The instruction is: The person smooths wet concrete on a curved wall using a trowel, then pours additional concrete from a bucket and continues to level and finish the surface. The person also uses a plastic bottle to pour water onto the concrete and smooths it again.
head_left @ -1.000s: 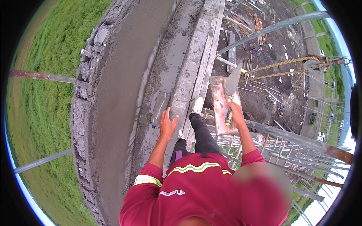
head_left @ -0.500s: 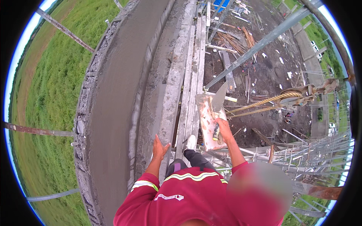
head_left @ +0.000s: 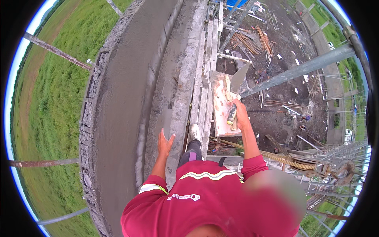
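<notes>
My right hand (head_left: 241,117) is closed round a trowel and the handle of a plastering float, both held together. The float (head_left: 220,120) is a pale rectangular board with worn, reddish-brown patches. Past its far right corner points the grey trowel blade (head_left: 239,79). The trowel's dark handle (head_left: 231,114) shows under my fingers. My left hand (head_left: 165,143) hangs open, thumb and fingers apart, above the concrete ledge (head_left: 179,98), holding nothing. One white shoe (head_left: 195,132) is on the scaffold planks (head_left: 205,83).
Left of the ledge runs a wide strip of wet-looking smoothed concrete (head_left: 118,118) with a rough outer edge. Grass (head_left: 51,106) lies far below beyond it. A steel pole (head_left: 300,73) slants across the right side. A rope (head_left: 272,157) and pulley hang there, above debris-strewn ground (head_left: 284,94).
I have moved forward along the planks, so the pulley and rope now sit nearer and lower right. The trowel and float stay in my right hand; my left hand remains open.
</notes>
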A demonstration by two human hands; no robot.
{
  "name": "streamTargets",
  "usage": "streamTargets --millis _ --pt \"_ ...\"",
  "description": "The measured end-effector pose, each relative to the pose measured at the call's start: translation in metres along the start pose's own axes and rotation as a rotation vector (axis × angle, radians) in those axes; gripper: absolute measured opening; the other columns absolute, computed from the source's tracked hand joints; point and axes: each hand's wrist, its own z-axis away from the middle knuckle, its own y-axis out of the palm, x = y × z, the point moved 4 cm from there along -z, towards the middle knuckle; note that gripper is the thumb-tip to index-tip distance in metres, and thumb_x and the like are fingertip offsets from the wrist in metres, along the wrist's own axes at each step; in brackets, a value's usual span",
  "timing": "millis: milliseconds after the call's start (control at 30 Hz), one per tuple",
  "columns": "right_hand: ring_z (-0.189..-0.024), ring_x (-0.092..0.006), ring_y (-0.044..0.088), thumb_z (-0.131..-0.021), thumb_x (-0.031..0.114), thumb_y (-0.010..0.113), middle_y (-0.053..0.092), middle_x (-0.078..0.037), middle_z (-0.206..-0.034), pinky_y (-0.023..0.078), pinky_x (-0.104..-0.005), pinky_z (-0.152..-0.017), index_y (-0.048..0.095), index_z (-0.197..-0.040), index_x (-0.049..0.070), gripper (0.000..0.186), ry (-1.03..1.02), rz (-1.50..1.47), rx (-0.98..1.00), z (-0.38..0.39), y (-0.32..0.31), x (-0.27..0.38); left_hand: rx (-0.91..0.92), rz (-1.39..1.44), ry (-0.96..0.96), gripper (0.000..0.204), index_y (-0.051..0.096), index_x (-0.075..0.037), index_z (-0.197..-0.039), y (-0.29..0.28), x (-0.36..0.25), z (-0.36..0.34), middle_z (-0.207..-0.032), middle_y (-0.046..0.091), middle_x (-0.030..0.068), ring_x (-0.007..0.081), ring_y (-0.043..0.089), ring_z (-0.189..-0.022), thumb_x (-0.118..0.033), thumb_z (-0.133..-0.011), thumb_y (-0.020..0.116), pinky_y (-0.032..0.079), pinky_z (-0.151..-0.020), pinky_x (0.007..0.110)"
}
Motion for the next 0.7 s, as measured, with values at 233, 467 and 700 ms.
streamTargets --millis 233,467,700 --pt "-0.070 -0.0104 0.062 -0.101 0.038 0.055 0.067 -0.003 -0.089 0.051 -0.0277 -0.063 0.068 -0.105 0.001 0.040 -0.054 0.045 -0.027 -0.079 0.016 0.083 0.055 -0.030 0.122 0.098 0.028 -0.004 -0.156 0.055 -0.122 -0.203 -0.149 0.045 0.0247 0.0403 0.044 -0.137 -0.048 -0.083 0.077 0.039 -0.113 0.048" --pt "-0.065 -0.0085 0.054 -0.102 0.041 0.055 0.062 -0.002 -0.083 0.045 -0.0267 -0.062 0.062 -0.089 0.009 0.035 -0.038 0.069 -0.069 -0.165 0.003 0.133 0.218 -0.068 -0.019 0.117 0.021 -0.003 -0.158 0.077 -0.177 -0.293 -0.154 0.039 0.0249 0.0389 0.040 -0.142 -0.049 -0.073 0.086 0.037 -0.116 0.045" --pt "-0.062 -0.0086 0.053 -0.102 0.041 0.054 0.059 0.001 -0.074 0.045 -0.0276 -0.059 0.064 -0.088 0.008 0.037 0.034 0.130 -0.014 -0.292 -0.005 0.177 0.282 -0.155 -0.146 0.119 0.020 -0.003 -0.158 0.082 -0.180 -0.303 -0.154 0.040 0.0248 0.0401 0.045 -0.139 -0.048 -0.071 0.087 0.040 -0.113 0.045"
